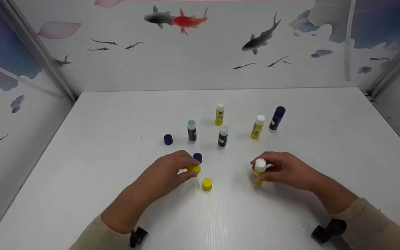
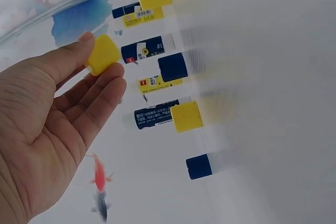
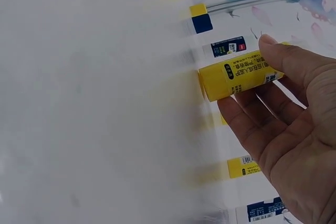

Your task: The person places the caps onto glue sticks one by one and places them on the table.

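My left hand (image 1: 167, 173) pinches a yellow cap (image 2: 102, 55) between thumb and fingertips, its hollow end showing in the right wrist view. Just in front of that hand, a second yellow cap (image 1: 207, 184) stands on the table; a third yellow cap (image 2: 186, 116) is mostly hidden behind the hand in the head view. A navy cap (image 1: 197, 158) stands right by the left fingertips. My right hand (image 1: 286, 170) grips a yellow glue stick (image 3: 241, 74) upright, white end up and uncapped, its base close to the tabletop.
Beyond the hands stand two uncapped yellow glue sticks (image 1: 219, 114), two uncapped navy glue sticks (image 1: 192, 132) with pale blue tops, and a capped navy glue stick (image 1: 277, 119). Another navy cap (image 1: 168, 139) sits at the left. Printed panels (image 1: 200, 62) wall the white table (image 1: 116, 111).
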A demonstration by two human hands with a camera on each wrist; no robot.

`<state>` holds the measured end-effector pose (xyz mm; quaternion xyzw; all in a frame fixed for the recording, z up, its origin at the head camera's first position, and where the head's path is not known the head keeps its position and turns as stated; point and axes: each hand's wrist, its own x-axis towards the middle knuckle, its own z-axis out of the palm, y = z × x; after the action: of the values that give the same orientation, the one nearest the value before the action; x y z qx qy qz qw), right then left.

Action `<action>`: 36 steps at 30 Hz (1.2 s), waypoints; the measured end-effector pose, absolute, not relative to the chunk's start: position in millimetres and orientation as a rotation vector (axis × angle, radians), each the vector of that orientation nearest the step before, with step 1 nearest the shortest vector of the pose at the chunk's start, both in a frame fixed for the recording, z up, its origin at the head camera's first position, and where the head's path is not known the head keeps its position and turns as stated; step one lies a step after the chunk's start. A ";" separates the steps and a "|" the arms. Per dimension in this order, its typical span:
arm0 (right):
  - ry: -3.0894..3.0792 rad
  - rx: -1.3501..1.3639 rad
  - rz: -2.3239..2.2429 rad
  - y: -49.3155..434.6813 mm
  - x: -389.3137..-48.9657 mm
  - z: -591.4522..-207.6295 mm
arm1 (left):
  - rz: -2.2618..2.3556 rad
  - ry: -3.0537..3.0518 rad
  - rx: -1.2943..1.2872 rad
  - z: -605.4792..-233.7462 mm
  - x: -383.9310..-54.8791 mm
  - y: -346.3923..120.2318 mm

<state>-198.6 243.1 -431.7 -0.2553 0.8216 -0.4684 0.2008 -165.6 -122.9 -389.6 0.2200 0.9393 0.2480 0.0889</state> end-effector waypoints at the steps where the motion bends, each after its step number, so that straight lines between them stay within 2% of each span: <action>1: 2.298 -0.717 -1.308 243.3 -198.3 -431.5 | 0.741 2.795 0.660 -389.7 -165.8 -122.8; 11: 2.325 -0.747 -1.336 244.6 -194.4 -430.4 | 0.746 2.806 0.686 -384.6 -165.7 -119.9; 20: 2.327 -0.561 -1.317 241.2 -192.2 -423.2 | 0.748 2.823 0.735 -383.8 -164.5 -119.0; 36: 2.322 -0.604 -1.303 236.1 -188.9 -408.4 | 0.803 2.859 0.797 -385.4 -165.3 -116.0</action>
<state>-188.9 236.1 -408.4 -0.2167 0.8325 -0.4671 0.2043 -165.3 -116.0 -385.4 0.2590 0.9293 0.2609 0.0337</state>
